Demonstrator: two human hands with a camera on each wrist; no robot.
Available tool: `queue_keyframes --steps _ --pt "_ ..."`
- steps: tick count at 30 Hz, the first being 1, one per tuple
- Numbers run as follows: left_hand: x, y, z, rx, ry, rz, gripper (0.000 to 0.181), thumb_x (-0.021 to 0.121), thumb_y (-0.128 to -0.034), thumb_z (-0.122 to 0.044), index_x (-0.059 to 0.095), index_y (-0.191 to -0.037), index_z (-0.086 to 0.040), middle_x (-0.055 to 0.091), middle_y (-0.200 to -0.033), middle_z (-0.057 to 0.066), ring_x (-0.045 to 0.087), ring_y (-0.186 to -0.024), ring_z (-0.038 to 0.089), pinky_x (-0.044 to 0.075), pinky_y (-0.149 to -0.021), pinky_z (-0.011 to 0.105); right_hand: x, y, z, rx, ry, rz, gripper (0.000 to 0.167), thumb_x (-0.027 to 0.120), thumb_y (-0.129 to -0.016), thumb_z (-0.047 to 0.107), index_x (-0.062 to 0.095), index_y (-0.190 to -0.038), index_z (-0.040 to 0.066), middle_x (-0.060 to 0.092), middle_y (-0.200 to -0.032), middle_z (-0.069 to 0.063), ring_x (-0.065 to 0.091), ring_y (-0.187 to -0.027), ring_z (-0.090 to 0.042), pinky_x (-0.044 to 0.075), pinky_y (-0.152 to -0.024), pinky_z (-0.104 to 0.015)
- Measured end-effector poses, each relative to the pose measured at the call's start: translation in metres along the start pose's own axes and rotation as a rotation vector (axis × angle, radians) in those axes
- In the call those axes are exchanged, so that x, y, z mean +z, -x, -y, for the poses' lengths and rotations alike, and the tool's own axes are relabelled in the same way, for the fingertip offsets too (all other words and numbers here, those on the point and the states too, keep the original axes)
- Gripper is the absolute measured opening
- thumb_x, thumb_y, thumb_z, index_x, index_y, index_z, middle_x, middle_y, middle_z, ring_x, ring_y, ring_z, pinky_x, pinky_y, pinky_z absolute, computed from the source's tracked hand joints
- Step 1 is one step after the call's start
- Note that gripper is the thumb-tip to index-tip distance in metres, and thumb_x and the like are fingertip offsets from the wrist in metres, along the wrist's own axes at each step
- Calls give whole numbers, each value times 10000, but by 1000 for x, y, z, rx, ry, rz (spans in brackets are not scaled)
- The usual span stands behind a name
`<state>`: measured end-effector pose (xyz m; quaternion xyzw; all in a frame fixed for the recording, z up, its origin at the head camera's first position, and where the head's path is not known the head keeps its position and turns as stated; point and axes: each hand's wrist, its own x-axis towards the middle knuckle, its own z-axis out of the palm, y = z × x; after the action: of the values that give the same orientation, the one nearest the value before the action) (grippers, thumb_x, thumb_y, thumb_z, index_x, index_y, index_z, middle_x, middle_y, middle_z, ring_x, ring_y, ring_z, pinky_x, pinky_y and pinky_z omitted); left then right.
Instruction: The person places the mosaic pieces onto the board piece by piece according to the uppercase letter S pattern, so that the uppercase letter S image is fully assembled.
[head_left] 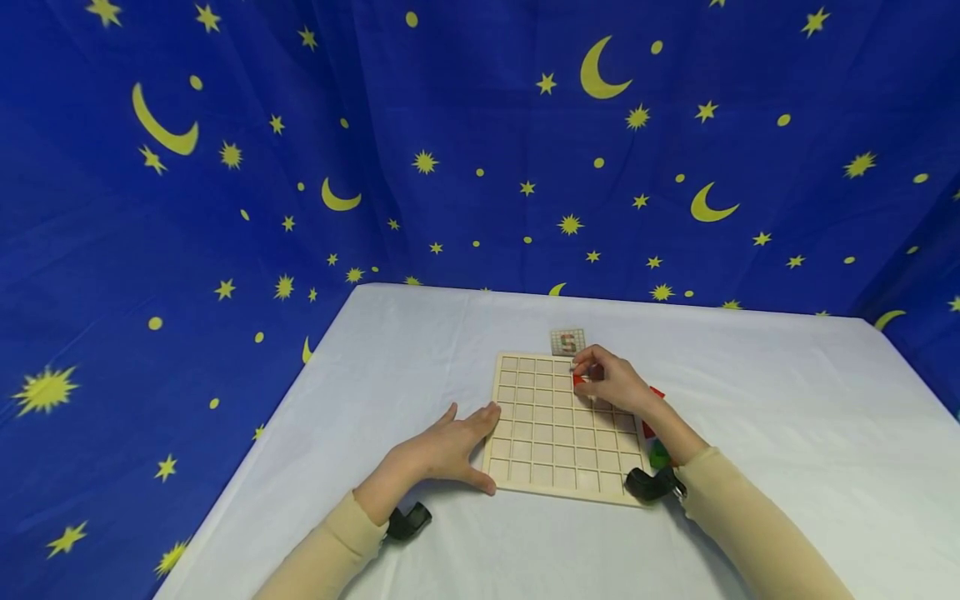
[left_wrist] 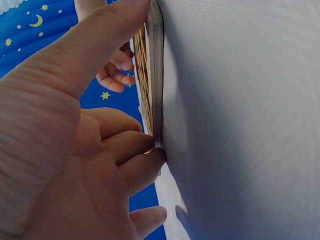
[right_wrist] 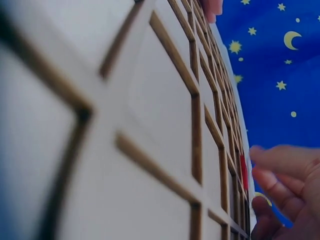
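A square wooden grid board [head_left: 535, 433] lies on the white cloth. Along its left edge rests my left hand [head_left: 446, 446], thumb by the near corner and fingers spread farther up; the left wrist view shows fingertips touching the board's side. Over the far right part of the grid, my right hand [head_left: 611, 382] has thumb and fingers at either side of a small red tile [head_left: 578, 380], pinching it at the board's surface. In the right wrist view that red tile [right_wrist: 243, 172] appears low against the grid, beside the fingertips.
Past the board's far edge lies a small pattern card [head_left: 567, 342] with an S-like figure. Red pieces [head_left: 648, 430] and a green piece [head_left: 659, 455] sit by the right edge, partly behind the right forearm. A blue star-patterned curtain [head_left: 480, 125] hangs behind the table.
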<state>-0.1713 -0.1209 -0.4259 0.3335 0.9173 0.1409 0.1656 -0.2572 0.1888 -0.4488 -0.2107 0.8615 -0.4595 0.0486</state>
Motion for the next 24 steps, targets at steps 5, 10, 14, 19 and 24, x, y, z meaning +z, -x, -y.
queue_keyframes --steps 5,10,14,19,24 --pt "0 0 0 2 1 2 1126 750 -717 -542 149 -1499 0 146 -1545 139 198 -1401 220 52 -1103 542 -7 1 10 -3 -64 -3 388 669 -865 42 501 -1205 -43 602 -1073 -173 552 -896 -255 479 -716 -320" --pt "0 -1 0 7 3 0 1125 753 -716 -539 154 -1497 4 151 -1544 149 204 -1399 228 58 -1099 553 -17 3 21 -21 -109 -17 377 664 -867 46 509 -1202 -31 581 -1103 -219 571 -909 -257 500 -713 -300" --pt "1 -1 1 6 0 -3 1131 753 -712 -542 149 -1498 4 147 -1545 144 203 -1399 226 53 -1099 554 -26 6 24 -14 -143 -34 399 674 -864 52 507 -1216 -29 559 -1125 -269 579 -908 -251 503 -715 -278" --pt "2 -1 1 3 -8 -5 1134 750 -711 -548 147 -1499 1 144 -1546 138 200 -1400 220 50 -1099 552 -42 15 20 2 -158 -63 403 662 -878 64 494 -1231 -36 540 -1138 -281 574 -916 -229 509 -739 -261" --pt "1 -1 1 6 -3 0 1126 750 -713 -546 156 -1496 4 148 -1546 142 196 -1401 225 51 -1098 555 -60 28 13 28 -121 -119 412 670 -884 113 493 -1235 -11 545 -1140 -262 575 -901 -193 521 -743 -293"
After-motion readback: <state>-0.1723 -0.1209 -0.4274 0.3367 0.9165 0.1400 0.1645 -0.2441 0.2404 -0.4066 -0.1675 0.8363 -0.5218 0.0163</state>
